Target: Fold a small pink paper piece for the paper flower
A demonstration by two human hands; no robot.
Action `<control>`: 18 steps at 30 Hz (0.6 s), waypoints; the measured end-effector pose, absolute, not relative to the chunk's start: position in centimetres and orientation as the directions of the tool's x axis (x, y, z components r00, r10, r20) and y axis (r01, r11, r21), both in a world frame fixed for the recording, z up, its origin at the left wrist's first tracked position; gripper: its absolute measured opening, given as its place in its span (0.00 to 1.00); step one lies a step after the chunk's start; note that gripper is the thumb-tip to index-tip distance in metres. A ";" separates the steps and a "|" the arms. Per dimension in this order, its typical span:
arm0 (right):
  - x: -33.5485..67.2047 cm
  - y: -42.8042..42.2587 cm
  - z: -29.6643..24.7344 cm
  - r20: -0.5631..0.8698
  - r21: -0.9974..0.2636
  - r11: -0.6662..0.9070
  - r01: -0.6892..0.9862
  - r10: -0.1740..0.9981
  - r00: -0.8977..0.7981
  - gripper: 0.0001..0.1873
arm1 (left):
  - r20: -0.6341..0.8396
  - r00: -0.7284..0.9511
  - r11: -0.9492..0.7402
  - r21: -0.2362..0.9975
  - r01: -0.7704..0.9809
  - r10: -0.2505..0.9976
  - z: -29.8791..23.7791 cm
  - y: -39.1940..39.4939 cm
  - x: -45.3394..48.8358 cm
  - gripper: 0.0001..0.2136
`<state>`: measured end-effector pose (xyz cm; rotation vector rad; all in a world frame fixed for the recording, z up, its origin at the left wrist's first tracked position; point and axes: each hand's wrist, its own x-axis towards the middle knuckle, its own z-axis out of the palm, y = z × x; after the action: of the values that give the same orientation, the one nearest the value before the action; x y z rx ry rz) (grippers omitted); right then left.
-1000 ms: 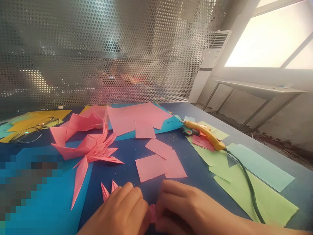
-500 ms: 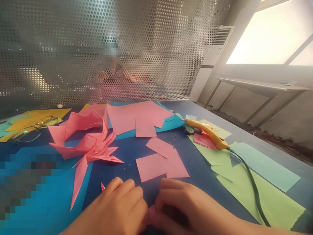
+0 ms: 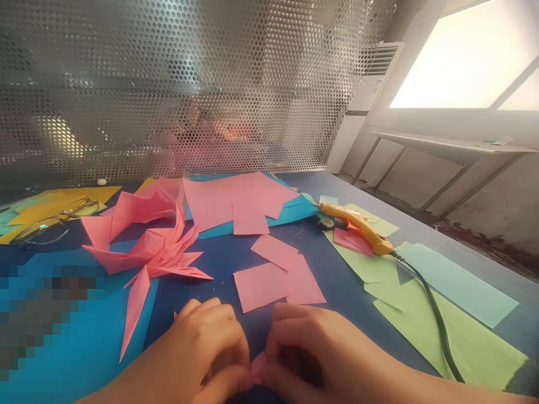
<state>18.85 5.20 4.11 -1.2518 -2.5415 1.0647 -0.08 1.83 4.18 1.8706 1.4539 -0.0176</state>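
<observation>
Between my fingertips, low in the middle of the head view, is a small piece of pink paper (image 3: 258, 367), mostly hidden by my hands. My left hand (image 3: 210, 348) pinches its left side with curled fingers. From the other side my right hand (image 3: 305, 348) grips it between thumb and bent fingers. Just beyond my hands lie several flat pink paper pieces (image 3: 263, 285), overlapping on the dark blue table (image 3: 197, 294). Folded pink paper shapes with sharp points (image 3: 164, 252) are clustered ahead of my left hand. A pink tip (image 3: 175, 316) peeks out behind the left knuckles.
A yellow-orange hot glue gun (image 3: 357, 224) lies at right, its black cord (image 3: 438, 320) crossing green paper (image 3: 455, 331). Eyeglasses (image 3: 54, 221) rest on yellow sheets at far left. Blue paper (image 3: 105, 320) covers the left front. A perforated metal screen (image 3: 252, 84) stands behind the table.
My left hand has turned and its fingers have lifted, opening a gap beneath them and showing more of the pink piece. My right hand has barely moved.
</observation>
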 end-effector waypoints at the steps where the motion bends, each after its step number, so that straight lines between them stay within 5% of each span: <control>1: 18.9 5.3 4.0 -0.189 -0.640 0.410 0.650 0.736 -0.650 0.07 | -0.424 0.359 -0.083 0.544 0.835 0.831 4.0 1.8 -0.2 0.05; 9: 19.0 6.1 3.4 -0.263 -0.655 0.408 0.636 0.666 -0.698 0.09 | -0.418 0.234 -0.073 0.367 0.928 0.878 5.1 1.2 0.4 0.06; 18: 19.0 5.8 3.7 -0.265 -0.648 0.404 0.645 0.675 -0.689 0.10 | -0.452 0.232 0.020 0.486 0.874 0.862 5.4 1.4 0.4 0.08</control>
<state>18.96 5.81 3.72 -1.2222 -2.5993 1.1719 0.37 1.41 5.38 1.8091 1.6018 -0.0222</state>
